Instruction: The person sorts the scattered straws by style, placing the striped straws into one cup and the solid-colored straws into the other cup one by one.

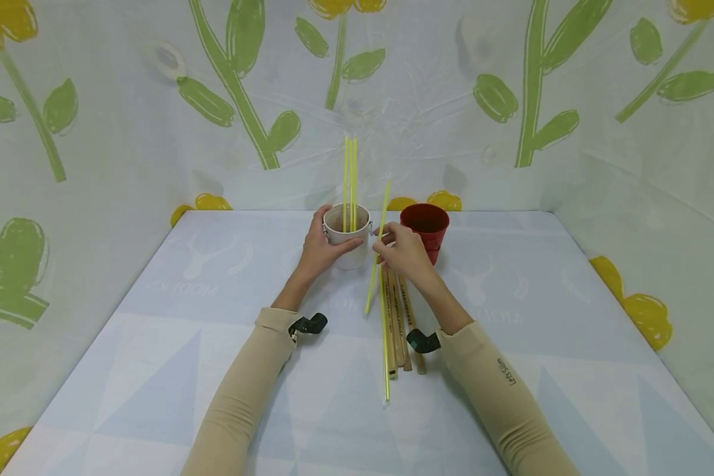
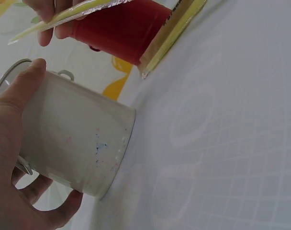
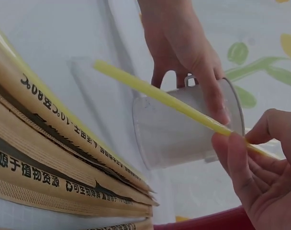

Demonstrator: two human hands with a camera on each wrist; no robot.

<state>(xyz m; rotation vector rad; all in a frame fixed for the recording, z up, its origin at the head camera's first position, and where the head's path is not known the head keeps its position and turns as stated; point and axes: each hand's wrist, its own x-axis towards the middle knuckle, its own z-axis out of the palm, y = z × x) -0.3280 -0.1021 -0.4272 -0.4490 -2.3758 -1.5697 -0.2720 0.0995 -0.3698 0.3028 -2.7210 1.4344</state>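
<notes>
Around the side of a small white pail (image 1: 351,256) my left hand (image 1: 324,247) is holding on, thumb in front. Several yellow straws (image 1: 350,178) in clear wrappers stand upright in that pail. Between thumb and fingers, my right hand (image 1: 406,250) pinches another wrapped yellow straw (image 3: 150,91), slanted just right of the pail and outside it. In the left wrist view the pail (image 2: 78,129) shows faint blue specks on its wall. Below the right hand lie several brown paper-wrapped straws (image 1: 398,324) and one yellow straw (image 1: 386,363) along their left side.
A red pail (image 1: 433,244) stands at the back right, partly behind my right hand. The table (image 1: 155,370) has a pale blue and white patterned cover. Flower-printed sheeting (image 1: 416,119) hangs behind the table and on both sides.
</notes>
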